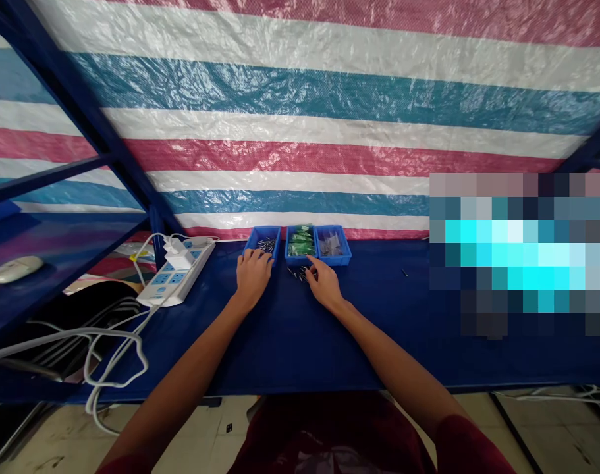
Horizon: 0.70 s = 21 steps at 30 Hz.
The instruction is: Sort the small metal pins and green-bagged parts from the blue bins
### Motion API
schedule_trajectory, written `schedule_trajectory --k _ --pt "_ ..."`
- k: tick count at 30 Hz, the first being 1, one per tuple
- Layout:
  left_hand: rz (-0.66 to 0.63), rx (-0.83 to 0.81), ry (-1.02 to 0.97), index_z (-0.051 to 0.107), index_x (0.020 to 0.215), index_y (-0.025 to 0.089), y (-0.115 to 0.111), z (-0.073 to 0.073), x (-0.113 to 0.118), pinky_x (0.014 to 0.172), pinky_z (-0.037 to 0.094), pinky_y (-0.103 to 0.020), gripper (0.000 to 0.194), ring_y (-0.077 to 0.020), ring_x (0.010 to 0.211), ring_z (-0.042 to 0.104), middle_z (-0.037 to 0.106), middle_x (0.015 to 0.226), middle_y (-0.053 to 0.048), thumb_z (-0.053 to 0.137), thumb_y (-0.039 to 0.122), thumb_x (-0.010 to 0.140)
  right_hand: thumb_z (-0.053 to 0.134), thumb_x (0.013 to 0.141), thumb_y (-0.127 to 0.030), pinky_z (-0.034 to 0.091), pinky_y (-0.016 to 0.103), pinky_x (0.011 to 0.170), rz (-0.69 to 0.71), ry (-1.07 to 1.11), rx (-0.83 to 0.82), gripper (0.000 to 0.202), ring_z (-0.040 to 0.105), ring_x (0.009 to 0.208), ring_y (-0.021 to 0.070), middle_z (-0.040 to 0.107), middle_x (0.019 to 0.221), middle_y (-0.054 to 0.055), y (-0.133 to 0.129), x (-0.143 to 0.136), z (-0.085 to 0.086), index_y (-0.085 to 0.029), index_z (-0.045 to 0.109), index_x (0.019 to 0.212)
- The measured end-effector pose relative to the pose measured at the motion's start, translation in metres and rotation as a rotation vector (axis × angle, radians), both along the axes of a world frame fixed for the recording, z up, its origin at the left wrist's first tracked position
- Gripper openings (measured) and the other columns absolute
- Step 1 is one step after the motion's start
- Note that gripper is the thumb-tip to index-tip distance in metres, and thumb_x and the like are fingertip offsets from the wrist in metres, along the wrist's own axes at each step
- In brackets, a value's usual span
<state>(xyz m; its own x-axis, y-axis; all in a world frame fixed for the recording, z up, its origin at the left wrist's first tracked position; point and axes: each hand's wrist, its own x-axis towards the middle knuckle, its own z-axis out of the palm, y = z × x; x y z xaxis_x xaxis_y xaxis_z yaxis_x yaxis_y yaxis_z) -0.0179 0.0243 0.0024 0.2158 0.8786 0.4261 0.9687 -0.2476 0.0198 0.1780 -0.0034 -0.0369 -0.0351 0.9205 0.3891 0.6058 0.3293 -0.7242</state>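
Observation:
My left hand (254, 271) rests at the front of a blue bin (278, 238) that holds small dark screw-like pieces (267, 245). Its fingers lie spread over the bin's front rim, and their tips are partly hidden. My right hand (324, 280) is at a small loose pile of similar screw-like pieces (296, 272) on the table. Its index finger and thumb look apart, with the other fingers curled; no held piece can be made out. Just behind that pile stands a blue bin (288, 253) of green packets (302, 241).
A third blue bin (348, 250) with clear packets (330, 244) adjoins on the right. One loose piece (404, 272) lies farther right on the blue table (300, 342). At left are a white power strip (168, 280) and looping cables (114, 359). The right side is pixelated.

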Motion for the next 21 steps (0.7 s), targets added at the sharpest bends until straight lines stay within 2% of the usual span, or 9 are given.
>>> schedule_trajectory --k 4,10,18,21 --pt "-0.075 -0.028 0.004 0.067 0.106 0.019 0.007 -0.007 -0.004 0.084 0.038 -0.039 0.031 -0.0283 0.103 0.051 0.066 0.106 -0.01 0.039 0.022 0.095 0.046 0.088 -0.025 0.045 0.029 0.069 0.018 -0.033 -0.005 0.037 0.055 0.066 0.0146 0.063 0.089 0.005 0.0 0.0 0.0 -0.019 0.059 0.123" --pt "-0.182 -0.042 -0.043 0.065 0.114 0.018 0.013 -0.014 -0.005 0.087 0.039 -0.038 0.039 -0.0257 0.104 0.051 0.065 0.11 -0.01 0.038 0.006 0.087 0.046 0.089 -0.025 0.043 0.028 0.068 0.033 -0.037 -0.014 0.031 0.055 0.066 0.0145 0.063 0.087 0.004 -0.002 -0.001 0.002 -0.02 0.063 0.114" --pt "-0.265 -0.031 -0.088 0.066 0.111 0.017 0.017 -0.017 -0.003 0.088 0.042 -0.038 0.041 -0.0255 0.103 0.053 0.066 0.108 -0.01 0.038 0.002 0.084 0.049 0.088 -0.021 0.043 0.028 0.069 0.041 -0.062 -0.018 0.025 0.056 0.07 0.0151 0.064 0.087 0.004 -0.003 -0.002 0.005 -0.018 0.066 0.106" --pt "-0.299 0.036 -0.111 0.067 0.107 0.016 0.018 -0.017 -0.001 0.085 0.044 -0.04 0.035 -0.0263 0.099 0.056 0.067 0.104 -0.011 0.04 0.005 0.086 0.05 0.087 -0.02 0.043 0.027 0.069 0.04 -0.081 -0.021 0.022 0.057 0.072 0.0153 0.064 0.087 0.004 -0.003 -0.002 0.006 -0.019 0.067 0.102"
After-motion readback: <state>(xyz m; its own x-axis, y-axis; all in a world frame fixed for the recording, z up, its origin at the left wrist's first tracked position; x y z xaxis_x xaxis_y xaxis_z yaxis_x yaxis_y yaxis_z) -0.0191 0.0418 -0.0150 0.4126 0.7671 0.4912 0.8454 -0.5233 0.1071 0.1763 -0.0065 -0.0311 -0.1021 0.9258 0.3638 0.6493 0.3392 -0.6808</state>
